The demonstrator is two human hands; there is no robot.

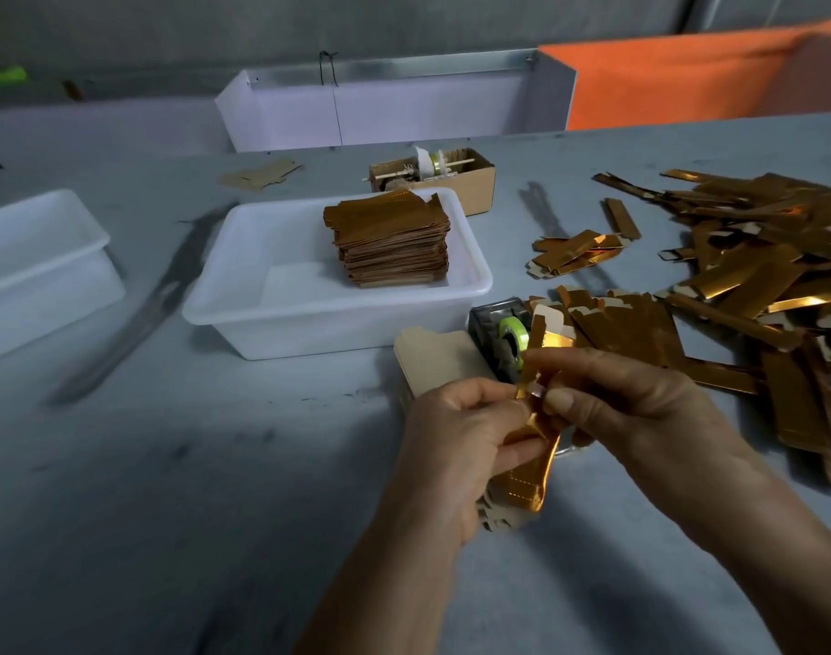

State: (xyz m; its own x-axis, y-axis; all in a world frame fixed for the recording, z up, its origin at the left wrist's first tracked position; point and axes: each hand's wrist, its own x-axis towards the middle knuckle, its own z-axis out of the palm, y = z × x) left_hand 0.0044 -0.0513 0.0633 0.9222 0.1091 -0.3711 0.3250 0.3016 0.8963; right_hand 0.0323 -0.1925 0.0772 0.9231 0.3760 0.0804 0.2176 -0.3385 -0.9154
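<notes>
— Head view, biggest things first: grey table [215, 465], a loose pile of gold blanks [758, 257] spread at the right, a white tub [243, 319] holding a neat stack [394, 248].
— And the work itself?
— Left hand [456, 442] is curled round the body of one gold carton [531, 470], and right hand [630, 399] pinches its top flap. It is held just above the table, in front of the tape dispenser [498, 338].
— What might go wrong?
— Probably a crease in the foil if the flap is forced off its score line. The thin carton could also buckle under the left grip.
</notes>
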